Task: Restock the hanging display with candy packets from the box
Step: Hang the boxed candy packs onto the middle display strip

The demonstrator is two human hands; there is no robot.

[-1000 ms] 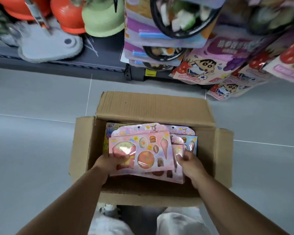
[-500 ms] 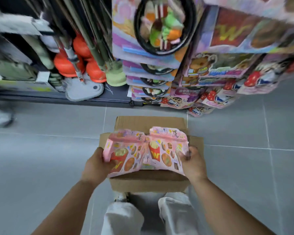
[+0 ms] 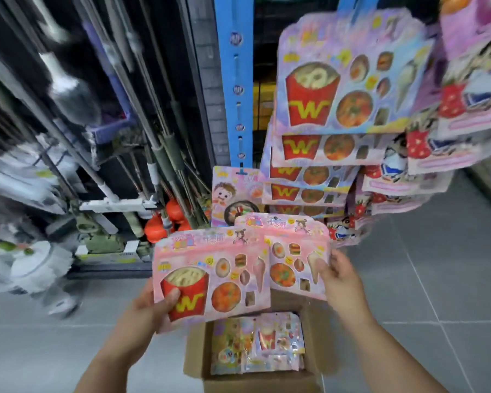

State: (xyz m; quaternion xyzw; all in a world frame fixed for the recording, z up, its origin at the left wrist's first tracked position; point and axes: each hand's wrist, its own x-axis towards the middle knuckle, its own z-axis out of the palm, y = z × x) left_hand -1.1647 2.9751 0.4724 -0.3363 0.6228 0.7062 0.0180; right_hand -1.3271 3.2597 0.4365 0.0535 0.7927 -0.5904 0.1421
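While the left hand (image 3: 150, 307) grips the front candy packet (image 3: 210, 279) and the right hand (image 3: 340, 279) pinches the rear packet (image 3: 292, 268) above the box (image 3: 261, 384), lift one squarely toward the matching row on the hanging display (image 3: 338, 89).

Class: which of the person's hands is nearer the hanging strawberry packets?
Right. The right hand, holding a pink packet by its edge, is just below the lowest strawberry packets. The left hand grips a second packet well off to their lower left.
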